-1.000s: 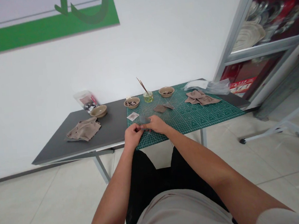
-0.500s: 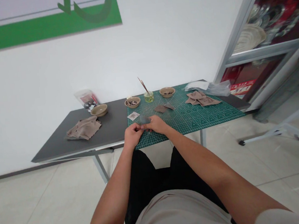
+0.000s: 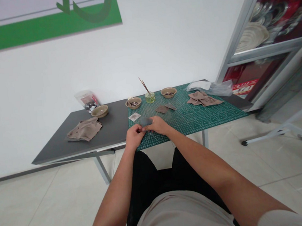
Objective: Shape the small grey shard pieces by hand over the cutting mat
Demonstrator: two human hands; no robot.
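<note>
My right hand [image 3: 157,125] is closed on a small grey sheet [image 3: 146,121] that looks like sandpaper. Fingers pinched, my left hand [image 3: 134,134] meets the right fingertips; whatever is between them is too small to make out. Both hands are over the near left part of a green cutting mat [image 3: 195,119]. Just beyond them lies a small white square [image 3: 134,117] with a grey smudge. Farther right are brown and grey abrasive-looking pieces [image 3: 162,109], partly overlapping.
Along the back stand a bowl of small pieces [image 3: 133,103], a glass jar [image 3: 150,97] holding thin sticks, and another bowl [image 3: 168,92]. Brown cloths [image 3: 85,129] lie left and right. A third bowl [image 3: 100,111] and plastic bag [image 3: 213,87] rest on the dark table [image 3: 54,144].
Both hands stay together in almost the same place, with only slight finger movement. The view has shifted very slightly.
</note>
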